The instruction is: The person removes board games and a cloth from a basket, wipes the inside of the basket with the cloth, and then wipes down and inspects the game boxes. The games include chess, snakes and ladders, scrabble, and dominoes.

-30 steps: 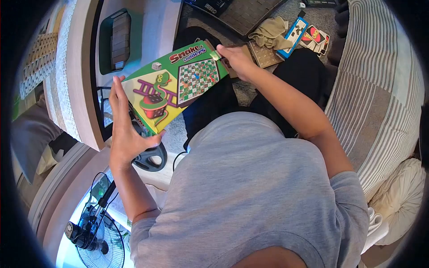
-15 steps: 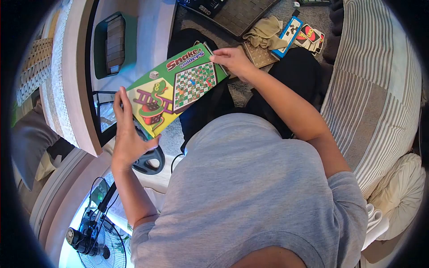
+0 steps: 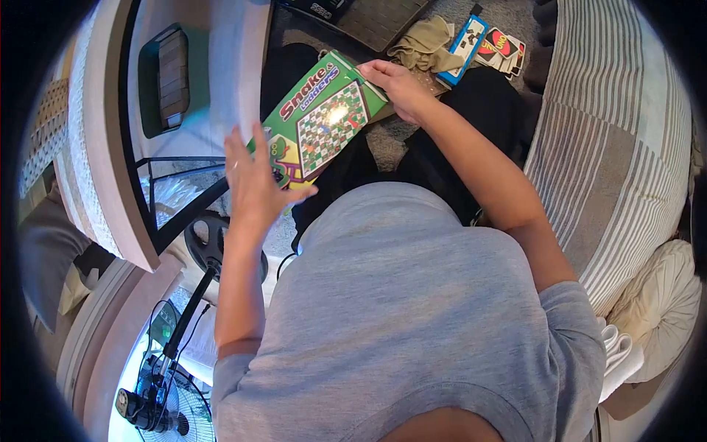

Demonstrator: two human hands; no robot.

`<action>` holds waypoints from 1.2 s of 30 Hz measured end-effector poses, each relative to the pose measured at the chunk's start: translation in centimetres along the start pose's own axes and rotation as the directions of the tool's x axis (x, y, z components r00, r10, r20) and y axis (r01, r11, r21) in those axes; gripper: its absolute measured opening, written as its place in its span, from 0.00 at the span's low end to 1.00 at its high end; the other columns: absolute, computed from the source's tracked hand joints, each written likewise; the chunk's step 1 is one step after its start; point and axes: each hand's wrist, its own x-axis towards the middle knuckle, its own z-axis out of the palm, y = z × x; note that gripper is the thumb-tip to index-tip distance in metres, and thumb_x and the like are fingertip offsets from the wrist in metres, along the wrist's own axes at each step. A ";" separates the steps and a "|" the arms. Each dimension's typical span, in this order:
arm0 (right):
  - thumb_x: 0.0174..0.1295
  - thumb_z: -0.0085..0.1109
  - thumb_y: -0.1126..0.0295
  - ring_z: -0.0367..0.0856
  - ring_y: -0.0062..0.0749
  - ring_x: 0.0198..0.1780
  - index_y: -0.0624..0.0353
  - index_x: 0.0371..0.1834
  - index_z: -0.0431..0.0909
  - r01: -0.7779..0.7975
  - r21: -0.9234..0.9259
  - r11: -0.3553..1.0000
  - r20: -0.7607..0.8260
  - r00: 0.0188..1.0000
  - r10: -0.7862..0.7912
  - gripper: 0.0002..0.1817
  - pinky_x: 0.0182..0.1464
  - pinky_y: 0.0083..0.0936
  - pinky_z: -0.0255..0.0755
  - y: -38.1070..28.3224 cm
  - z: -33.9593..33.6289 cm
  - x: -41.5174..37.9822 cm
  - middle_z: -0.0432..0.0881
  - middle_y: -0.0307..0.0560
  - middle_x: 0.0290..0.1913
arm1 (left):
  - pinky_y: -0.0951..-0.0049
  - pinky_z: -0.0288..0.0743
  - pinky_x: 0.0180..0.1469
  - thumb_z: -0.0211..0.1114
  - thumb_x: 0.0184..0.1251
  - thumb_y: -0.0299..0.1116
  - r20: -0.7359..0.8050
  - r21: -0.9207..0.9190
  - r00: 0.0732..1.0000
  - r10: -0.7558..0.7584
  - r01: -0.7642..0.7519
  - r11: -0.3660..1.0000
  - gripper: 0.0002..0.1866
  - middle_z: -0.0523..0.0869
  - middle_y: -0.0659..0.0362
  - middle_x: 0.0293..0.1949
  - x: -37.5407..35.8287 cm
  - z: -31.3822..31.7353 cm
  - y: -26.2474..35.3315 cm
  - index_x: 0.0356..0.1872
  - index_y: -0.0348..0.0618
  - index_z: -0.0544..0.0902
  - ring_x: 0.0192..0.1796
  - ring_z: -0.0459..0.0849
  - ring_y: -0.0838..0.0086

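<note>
The left hand (image 3: 258,180), fingers spread, covers the near end of the Snake & Ladders box (image 3: 324,114), so its grip there is hard to judge. The right hand (image 3: 398,85) pinches the far end. The green box, showing a snake and a checkered board, is held above the lap. Beyond it lie UNO cards (image 3: 501,48) on the floor.

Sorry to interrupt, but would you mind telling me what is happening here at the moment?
A person seated on the floor holds a green Snake and Ladders box over their lap. The right hand grips its far end, and the left hand covers the near end, fingers spread. Beyond the box lie Uno cards, a beige cloth and a dark game board. A striped cushion sits to the right.
</note>
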 end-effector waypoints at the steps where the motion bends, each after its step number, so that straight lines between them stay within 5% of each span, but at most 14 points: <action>1: 0.71 0.50 0.62 0.78 0.19 0.44 0.62 0.49 0.76 0.032 -0.054 0.998 0.036 0.999 -0.030 0.15 0.49 0.20 0.72 0.0 -0.1 -0.1 0.81 0.39 0.43 | 0.39 0.52 0.68 0.85 0.22 0.47 0.002 0.016 0.998 0.062 -0.062 0.998 0.71 0.50 0.31 0.69 1.8 0.1 0.9 0.73 0.42 0.48 0.71 0.51 0.34; 4: 0.71 0.49 0.62 0.77 0.20 0.46 0.62 0.52 0.76 0.078 -0.018 0.997 -0.021 0.997 -0.079 0.16 0.50 0.20 0.72 0.0 -0.1 -0.5 0.81 0.40 0.44 | 0.35 0.50 0.66 0.83 0.22 0.51 0.007 0.015 0.979 0.203 -0.203 0.979 0.71 0.52 0.33 0.69 5.9 2.1 3.5 0.73 0.42 0.48 0.71 0.52 0.37; 8: 0.72 0.48 0.62 0.76 0.19 0.46 0.67 0.53 0.77 0.259 -0.410 0.875 -0.012 0.957 -0.289 0.19 0.51 0.19 0.70 -0.3 -0.7 -1.0 0.81 0.40 0.44 | 0.36 0.52 0.64 0.81 0.24 0.51 -0.033 -0.055 0.966 0.258 -0.259 0.964 0.70 0.57 0.36 0.66 7.7 3.6 5.1 0.73 0.44 0.48 0.69 0.57 0.43; 14: 0.70 0.49 0.63 0.79 0.22 0.43 0.67 0.51 0.78 0.314 -0.318 0.895 -0.020 0.941 -0.337 0.18 0.47 0.21 0.72 -1.4 0.9 -2.3 0.85 0.46 0.42 | 0.40 0.55 0.59 0.79 0.24 0.45 -0.139 -0.083 0.960 0.243 -0.256 0.963 0.67 0.58 0.38 0.64 6.2 3.9 5.5 0.73 0.45 0.49 0.66 0.60 0.45; 20: 0.67 0.53 0.65 0.79 0.20 0.43 0.67 0.54 0.78 0.186 -0.139 0.973 -0.060 0.979 -0.196 0.18 0.47 0.20 0.72 -1.2 1.8 -2.8 0.85 0.45 0.43 | 0.45 0.51 0.63 0.80 0.26 0.44 -0.124 -0.044 0.971 0.205 -0.211 0.976 0.63 0.58 0.38 0.65 5.2 4.0 6.3 0.69 0.36 0.53 0.66 0.60 0.46; 27: 0.69 0.51 0.67 0.77 0.18 0.47 0.66 0.57 0.76 0.120 -0.230 0.966 -0.113 0.982 -0.150 0.18 0.52 0.16 0.70 -1.2 2.6 -3.3 0.82 0.41 0.47 | 0.41 0.51 0.61 0.81 0.25 0.45 -0.136 -0.075 0.971 0.194 -0.205 0.976 0.62 0.55 0.38 0.66 4.9 4.5 6.3 0.68 0.39 0.57 0.67 0.58 0.46; 30: 0.69 0.52 0.68 0.77 0.17 0.47 0.67 0.56 0.77 0.154 -0.129 0.980 -0.152 0.973 -0.173 0.17 0.52 0.15 0.70 -1.1 2.8 -2.9 0.83 0.41 0.46 | 0.40 0.52 0.60 0.81 0.25 0.46 -0.139 -0.070 0.971 0.192 -0.203 0.977 0.62 0.55 0.37 0.66 4.9 4.3 6.3 0.68 0.39 0.56 0.67 0.58 0.45; 36: 0.68 0.53 0.70 0.79 0.18 0.44 0.67 0.53 0.78 0.300 -0.294 0.908 -0.114 0.932 -0.345 0.16 0.49 0.16 0.72 -2.0 2.2 0.0 0.83 0.43 0.45 | 0.45 0.51 0.63 0.81 0.28 0.49 -0.195 -0.029 0.972 0.128 -0.136 0.990 0.62 0.57 0.36 0.66 6.8 4.0 6.8 0.68 0.37 0.56 0.67 0.59 0.45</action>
